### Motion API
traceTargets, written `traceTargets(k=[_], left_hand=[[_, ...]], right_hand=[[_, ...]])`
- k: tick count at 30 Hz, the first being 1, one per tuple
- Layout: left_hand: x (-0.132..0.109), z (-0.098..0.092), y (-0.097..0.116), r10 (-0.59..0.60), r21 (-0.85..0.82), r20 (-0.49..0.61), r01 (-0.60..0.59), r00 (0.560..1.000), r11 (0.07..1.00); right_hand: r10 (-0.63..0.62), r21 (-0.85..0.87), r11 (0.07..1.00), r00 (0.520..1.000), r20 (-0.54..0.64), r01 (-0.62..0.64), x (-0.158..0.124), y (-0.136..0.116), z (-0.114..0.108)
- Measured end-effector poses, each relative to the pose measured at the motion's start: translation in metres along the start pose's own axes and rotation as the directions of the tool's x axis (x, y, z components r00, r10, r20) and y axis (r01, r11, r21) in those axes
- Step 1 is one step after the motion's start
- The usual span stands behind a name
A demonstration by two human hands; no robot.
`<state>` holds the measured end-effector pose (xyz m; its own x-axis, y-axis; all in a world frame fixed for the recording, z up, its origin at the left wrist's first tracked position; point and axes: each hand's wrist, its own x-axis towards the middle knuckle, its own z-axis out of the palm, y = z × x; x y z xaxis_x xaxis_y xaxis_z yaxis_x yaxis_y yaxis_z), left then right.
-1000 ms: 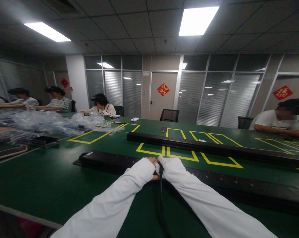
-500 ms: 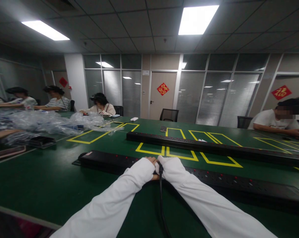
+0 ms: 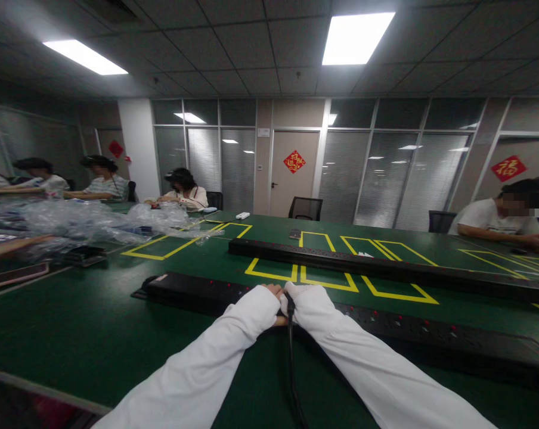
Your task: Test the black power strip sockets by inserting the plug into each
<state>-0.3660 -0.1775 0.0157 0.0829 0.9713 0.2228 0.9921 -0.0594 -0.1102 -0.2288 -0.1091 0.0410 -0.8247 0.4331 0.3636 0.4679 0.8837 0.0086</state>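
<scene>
1. Cord [image 3: 293,363], black, rises from the lower edge of view to where both hands meet, low in the middle; its upper end is between them.
2. Right hand [image 3: 284,302] is curled round that upper end, gripping it, with a white sleeve [image 3: 354,345] running back to the lower right.
3. Left hand [image 3: 275,290] is pressed close beside the right, over the near strip [image 3: 184,290]; the cuff hides most of it, so I cannot tell whether it grasps anything.
4. Near strip, long and black with red dots along its top, lies across the green table [image 3: 86,333], passing under the hands and on to the right edge.
5. Far strip [image 3: 323,257], also black, lies behind it, across yellow tape [image 3: 406,298] outlines.
6. Clear plastic [image 3: 79,217] is heaped at the left, near a dark box [image 3: 86,255]; a forearm [image 3: 19,245] of someone else reaches in from the left edge.
7. Other people sit round the table: one person [image 3: 497,220] at the right, several at the far left.
8. Behind stand a chair [image 3: 306,208] and a door [image 3: 291,199] bearing a red sign [image 3: 294,161].
</scene>
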Motion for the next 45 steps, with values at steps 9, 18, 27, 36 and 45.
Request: traceTargets(k=[9, 18, 27, 36, 45], left_hand=[[-0.001, -0.004, 0.001, 0.011, -0.033, 0.001, -0.011, 1.000, 0.999], [-0.001, -0.011, 0.004, -0.014, 0.019, 0.050, 0.013, 0.999, 1.000], [-0.001, -0.011, 0.005, -0.016, -0.015, 0.024, 0.016, 1.000, 1.000], [0.000, -0.008, 0.003, -0.008, -0.002, 0.029, 0.008, 1.000, 1.000], [0.002, -0.007, 0.003, -0.030, -0.008, 0.057, 0.030, 0.998, 1.000]], right_hand=[[0.006, 0.017, 1.000, 1.000, 0.000, -0.006, 0.001, 0.000, -0.004], [0.023, 0.040, 0.999, 1.000, 0.004, -0.023, 0.001, 0.000, -0.004], [0.007, 0.042, 0.999, 1.000, -0.010, -0.007, 0.002, 0.002, -0.001], [-0.042, 0.006, 0.999, 0.999, -0.010, 0.042, 0.001, 0.006, 0.003], [-0.027, -0.004, 1.000, 0.999, -0.026, 0.027, 0.001, 0.005, 0.006]])
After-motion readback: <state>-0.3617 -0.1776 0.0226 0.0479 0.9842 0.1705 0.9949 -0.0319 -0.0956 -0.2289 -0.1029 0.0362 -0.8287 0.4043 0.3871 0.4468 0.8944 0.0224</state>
